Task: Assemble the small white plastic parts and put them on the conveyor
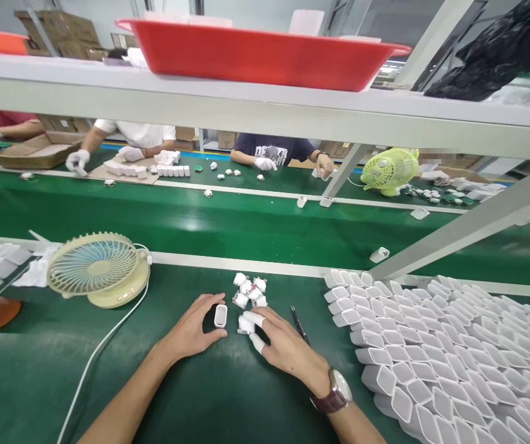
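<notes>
My left hand rests on the green mat, with thumb and fingers closed round a small white plastic shell standing on end. My right hand, with white finger cots on two fingertips and a brown watch on the wrist, pinches a small white part just right of the shell. A small heap of white parts with metal pins lies just beyond both hands. Black tweezers lie beside my right hand.
A big stack of empty white shells fills the right side. A cream desk fan with a white cable stands at left. Beyond runs a green conveyor belt with other people's hands working opposite, a lime fan, and a red tray on the shelf overhead.
</notes>
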Demonstrator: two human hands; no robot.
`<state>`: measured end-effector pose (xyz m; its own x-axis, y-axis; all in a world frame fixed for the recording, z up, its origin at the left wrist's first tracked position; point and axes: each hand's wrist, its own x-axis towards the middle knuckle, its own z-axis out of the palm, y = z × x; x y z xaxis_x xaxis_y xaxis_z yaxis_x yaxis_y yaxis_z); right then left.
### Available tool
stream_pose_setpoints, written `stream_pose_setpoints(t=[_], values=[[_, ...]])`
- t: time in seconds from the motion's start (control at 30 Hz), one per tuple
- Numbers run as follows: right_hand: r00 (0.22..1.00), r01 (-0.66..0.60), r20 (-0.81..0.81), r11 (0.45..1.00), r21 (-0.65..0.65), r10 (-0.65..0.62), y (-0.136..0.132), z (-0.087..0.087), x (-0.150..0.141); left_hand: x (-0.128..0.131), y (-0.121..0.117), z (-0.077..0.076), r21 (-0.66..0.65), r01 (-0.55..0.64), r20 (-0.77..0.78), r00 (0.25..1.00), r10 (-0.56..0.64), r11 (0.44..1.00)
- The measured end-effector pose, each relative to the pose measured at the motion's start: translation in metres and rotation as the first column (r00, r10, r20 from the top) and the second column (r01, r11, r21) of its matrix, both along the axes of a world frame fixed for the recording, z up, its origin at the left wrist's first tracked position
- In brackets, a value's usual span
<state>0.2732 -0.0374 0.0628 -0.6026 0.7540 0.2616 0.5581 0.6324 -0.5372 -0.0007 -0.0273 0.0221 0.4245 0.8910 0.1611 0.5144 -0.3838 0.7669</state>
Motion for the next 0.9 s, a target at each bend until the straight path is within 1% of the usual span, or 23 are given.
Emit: stream_pose_setpoints(t=[0.07,0.17,0.2,0.27,0.37,0.53,0.6,0.73,0.9], values=[[0.992,0.008,-0.127,1.0,-0.03,-0.012,0.009,0.003,-0.004,0.0,0.001,-0.002,0.006,-0.016,0.014,1.0,0.016,1.0],[0.935,0.025,-0.349,0.995,-0.092,-0.056,0.017,0.0,-0.01,0.002,0.001,-0.004,0.011,-0.066,0.016,0.998,0.066,0.998],[0.914,0.033,-0.4,0.994,-0.108,-0.074,0.019,-0.003,-0.012,0.002,0.0,-0.004,0.015,-0.083,0.018,0.996,0.083,0.996],[0.891,0.05,-0.443,0.992,-0.117,-0.098,0.02,-0.01,-0.014,0.003,0.0,-0.004,0.026,-0.101,0.028,0.995,0.101,0.995],[0.902,0.095,-0.414,0.992,-0.078,-0.119,0.019,-0.017,-0.014,0.005,0.001,-0.003,0.068,-0.108,0.053,0.993,0.105,0.992],[0.905,0.144,-0.398,0.989,-0.04,-0.148,0.013,-0.017,-0.015,0.006,0.004,-0.005,0.145,-0.125,0.079,0.99,0.115,0.982],[0.917,0.133,-0.378,0.991,-0.016,-0.129,0.009,-0.017,-0.017,0.006,0.004,-0.006,0.158,-0.119,0.081,0.991,0.107,0.98],[0.956,0.093,-0.283,0.995,0.037,-0.079,0.001,-0.017,-0.02,0.005,0.004,-0.008,0.179,-0.082,0.061,0.996,0.073,0.98],[0.974,0.074,-0.218,0.993,0.091,-0.053,-0.001,-0.017,-0.021,0.006,0.003,-0.008,0.173,-0.063,0.026,0.998,0.06,0.983]])
